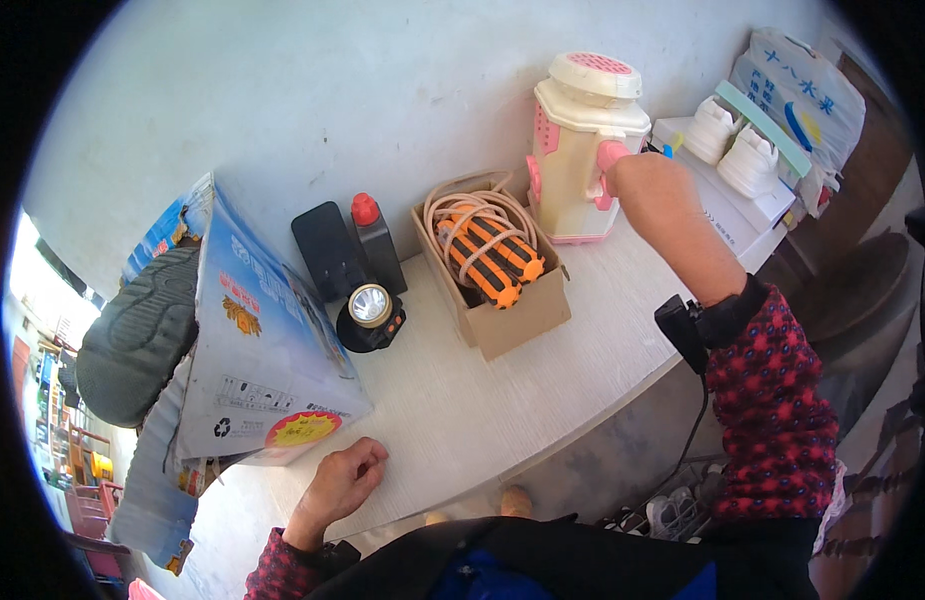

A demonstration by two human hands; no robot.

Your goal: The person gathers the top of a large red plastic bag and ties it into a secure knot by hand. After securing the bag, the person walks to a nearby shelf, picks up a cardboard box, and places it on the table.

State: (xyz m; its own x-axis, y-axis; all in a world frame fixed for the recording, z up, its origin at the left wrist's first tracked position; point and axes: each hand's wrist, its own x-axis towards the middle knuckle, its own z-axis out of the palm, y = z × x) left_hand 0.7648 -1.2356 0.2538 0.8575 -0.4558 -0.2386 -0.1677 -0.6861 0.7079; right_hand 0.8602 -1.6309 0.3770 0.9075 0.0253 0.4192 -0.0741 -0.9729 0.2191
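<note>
With the fingers mostly hidden, my right hand (646,180) reaches to the pink handle side of a cream and pink plastic appliance (578,165) standing upright against the wall. My left hand (353,472) rests near the front edge of the white table (447,420), fingers curled, with no object visible in it. Between the hands, a small open cardboard box (518,330) holds a jump rope (492,247) with orange and black handles and a coiled pale cord. A black headlamp (371,306) lies left of this box, before a dark bottle with a red cap (380,240).
At left stands a large torn printed carton (267,360) with a dark shoe sole (139,337) sticking out. White shoes (747,161) rest on a white box (762,210) at right, beside a plastic bag (800,97). Below the table edge are more shoes (668,514).
</note>
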